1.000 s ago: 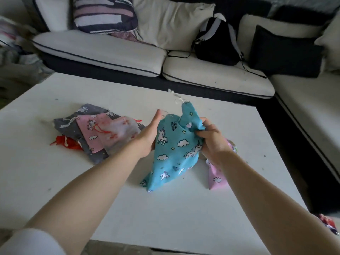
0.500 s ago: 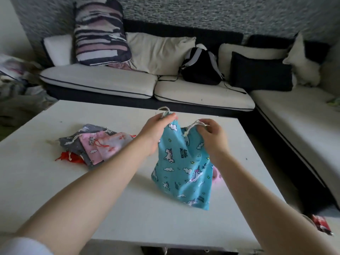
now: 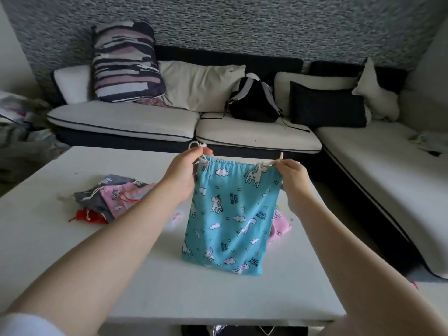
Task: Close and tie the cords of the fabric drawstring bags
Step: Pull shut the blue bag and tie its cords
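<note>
Both hands, left [image 3: 185, 177] and right [image 3: 294, 177], hold the blue bag [image 3: 230, 214] above the table [image 3: 145, 287], fingers pinching its cords [image 3: 266, 164].

Blue unicorn-print bag [image 3: 228, 214] hangs upright above tabletop, mouth slightly gathered, white cords [image 3: 264, 164] out at both top corners. Grey, pink, red bags [image 3: 106, 202] piled flat left; pink bag [image 3: 278, 226] behind.

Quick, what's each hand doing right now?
Left hand: closed, pinching the white cord at the blue unicorn drawstring bag's top left corner.
Right hand: closed, pinching the cord at its top right corner.
</note>
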